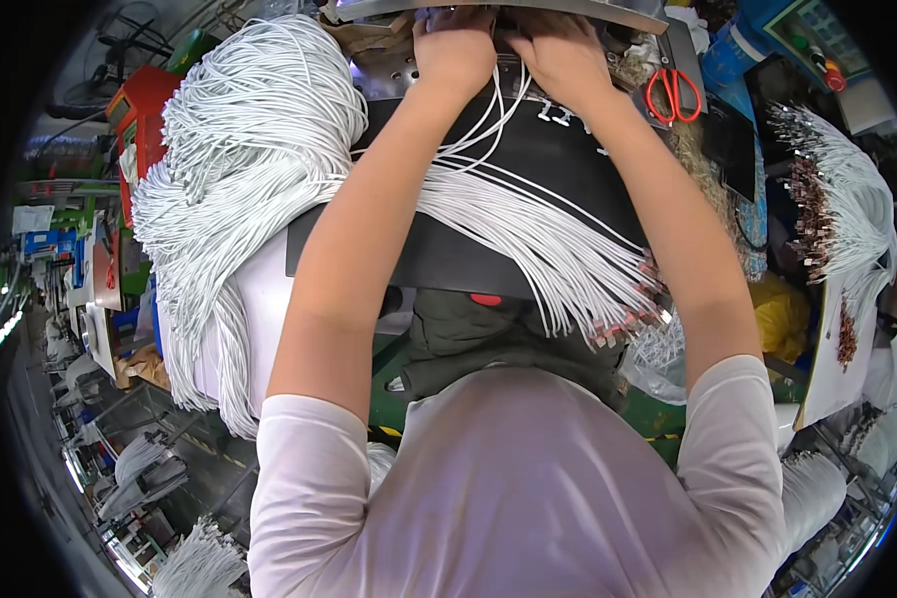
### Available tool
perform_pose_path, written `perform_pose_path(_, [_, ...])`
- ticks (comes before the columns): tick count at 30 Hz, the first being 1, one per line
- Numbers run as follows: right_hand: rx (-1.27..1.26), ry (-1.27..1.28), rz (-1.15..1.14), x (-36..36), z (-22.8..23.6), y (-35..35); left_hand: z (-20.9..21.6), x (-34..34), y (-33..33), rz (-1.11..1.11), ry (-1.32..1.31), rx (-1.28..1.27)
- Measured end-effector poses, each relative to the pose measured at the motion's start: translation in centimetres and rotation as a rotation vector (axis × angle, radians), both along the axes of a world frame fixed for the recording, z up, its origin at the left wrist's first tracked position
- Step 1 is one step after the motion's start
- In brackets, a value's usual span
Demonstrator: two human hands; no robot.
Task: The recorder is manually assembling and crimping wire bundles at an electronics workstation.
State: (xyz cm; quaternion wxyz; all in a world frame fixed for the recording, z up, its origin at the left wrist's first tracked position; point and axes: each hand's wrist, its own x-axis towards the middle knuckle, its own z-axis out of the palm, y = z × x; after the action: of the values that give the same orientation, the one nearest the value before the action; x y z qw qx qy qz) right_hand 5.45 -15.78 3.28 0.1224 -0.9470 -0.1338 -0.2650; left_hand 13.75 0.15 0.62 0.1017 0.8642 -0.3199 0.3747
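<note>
At the top of the view, my left hand [454,48] and my right hand [565,62] reach close together under the edge of a metal machine part [528,5]. That edge hides most of the fingers, so their grip is unclear. A few white cables [498,110] run up between the hands, and where they end is hidden. They come from a long bundle of white cables [498,229], lying across a black work surface [578,184] beneath my forearms. The right end of this bundle carries small reddish and metallic tips [633,321].
A big looped heap of white cables [259,110] fills the left side and hangs over the edge. Small white pieces [556,115] lie near my right wrist. Red-handled scissors [674,96] are at the right, with more cable bundles [847,204] beyond.
</note>
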Motion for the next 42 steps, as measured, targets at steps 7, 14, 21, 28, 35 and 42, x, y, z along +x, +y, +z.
perform_pose_path(7, [-0.171,-0.034,-0.313,1.2,-3.2,0.3,-2.2,-0.3,-0.4,0.044,-0.062,-0.115])
perform_pose_path(14, [0.051,-0.213,-0.101,-4.1,-1.3,-1.8,1.3,-4.1,1.2,0.018,0.239,-0.044])
perform_pose_path(21, [0.940,-0.407,-0.661,-30.9,-5.1,-10.5,2.1,-26.5,16.7,-0.982,2.055,-0.833])
perform_pose_path(28, [0.722,0.650,-0.528,-42.6,-16.8,-0.4,-7.9,-32.2,20.1,0.103,1.635,-1.726])
perform_pose_path(35, [1.167,0.735,-0.567,-40.7,-17.2,0.7,-10.7,-31.1,22.2,0.166,1.482,-1.610])
perform_pose_path(42, [0.426,1.102,-0.346,-41.1,-17.3,-1.1,-11.5,-31.1,22.4,0.283,1.416,-1.595])
